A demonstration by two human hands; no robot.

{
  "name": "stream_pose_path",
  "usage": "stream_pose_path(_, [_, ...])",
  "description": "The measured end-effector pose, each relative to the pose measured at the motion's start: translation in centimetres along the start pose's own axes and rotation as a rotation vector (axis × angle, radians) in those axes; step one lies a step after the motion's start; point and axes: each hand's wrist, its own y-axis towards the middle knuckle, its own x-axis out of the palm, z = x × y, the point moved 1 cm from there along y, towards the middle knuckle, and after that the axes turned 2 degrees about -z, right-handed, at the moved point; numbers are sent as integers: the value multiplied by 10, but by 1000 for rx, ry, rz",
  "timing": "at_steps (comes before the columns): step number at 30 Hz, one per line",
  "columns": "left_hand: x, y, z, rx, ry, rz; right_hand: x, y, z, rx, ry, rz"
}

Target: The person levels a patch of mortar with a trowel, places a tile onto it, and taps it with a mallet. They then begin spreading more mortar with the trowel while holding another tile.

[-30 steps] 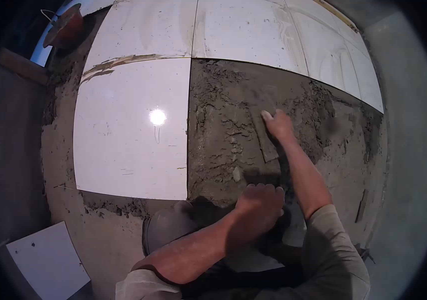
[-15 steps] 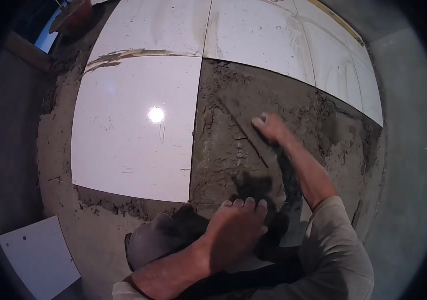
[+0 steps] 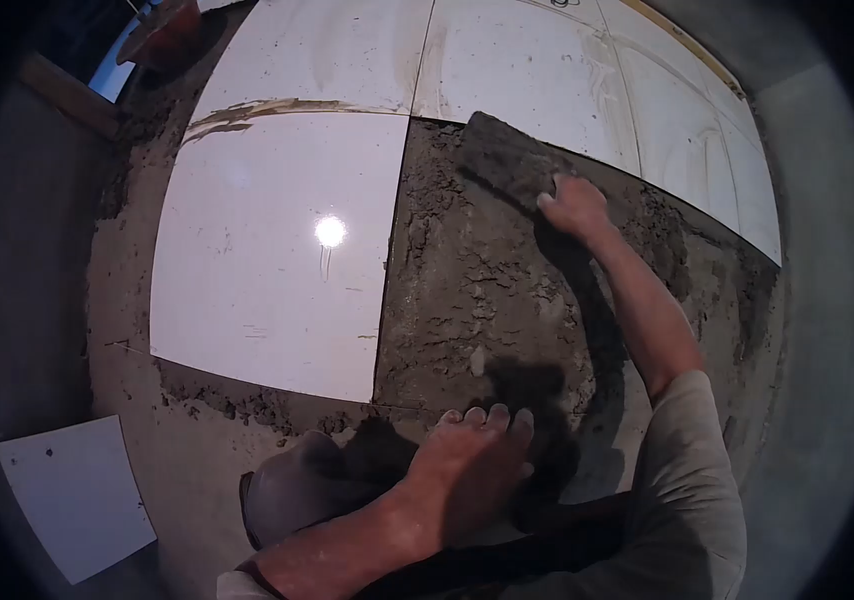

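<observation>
We look down on a rough grey floor (image 3: 192, 450) in a dim room, with a plain grey wall (image 3: 832, 180) along the floor's right edge. A row of laid white tiles (image 3: 517, 60) borders the far edge of the mortar bed (image 3: 467, 290), and 1 more large white tile (image 3: 267, 230) borders its left edge. The mortar's surface is torn and ridged in the middle. Towards the floor's far left corner we see a reddish bucket (image 3: 167, 38); near its near left corner, a loose white tile (image 3: 77, 495) lies at a slant.

Our trowel (image 3: 507, 155) — a broad, mortar-smeared blade — is at the bed's far edge, just right of its far left corner. Its long axis roughly follows that edge, and its free end points far left, away from the right hand (image 3: 577, 207), which is closed on the trowel. Our left hand (image 3: 469, 465) is by the bed's near edge, fingers forward; we cannot tell whether it holds anything.
</observation>
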Motion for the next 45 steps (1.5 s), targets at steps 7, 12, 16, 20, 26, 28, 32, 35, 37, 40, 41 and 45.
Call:
stream_pose_path(7, [6,-11,7,-58,-8,64,45,43,-27,-77,-6,276])
stream_pose_path(12, [15,-17,14,-68,26,74,52,22,-27,-179,-11,226])
stream_pose_path(16, [20,-16,20,-77,0,-2,56,2,-25,-228,-29,194])
stream_pose_path(20, [27,-17,28,-107,7,17,64,-12,-26,-333,-19,226])
stream_pose_path(26, [35,-24,45,-119,32,9,72,-33,-28,-449,0,248])
stream_pose_path(28, [33,-25,54,-117,24,15,78,-47,-27,-483,-7,269])
stream_pose_path(32, [30,-28,70,-127,33,44,82,-77,-27,-520,-124,196])
stream_pose_path(35, [32,-39,82,-150,-6,54,82,-104,-17,-635,-64,225])
stream_pose_path(37, [35,-45,85,-172,-53,70,79,-103,-12,-597,-71,201])
stream_pose_path(40, [42,-49,87,-133,-30,60,63,-84,-15,-319,-98,216])
stream_pose_path(41, [44,-49,87,-112,-35,44,62,-71,-15,-317,-97,212])
stream_pose_path(45, [43,-47,87,-87,48,-28,31,-21,-18,-130,34,258])
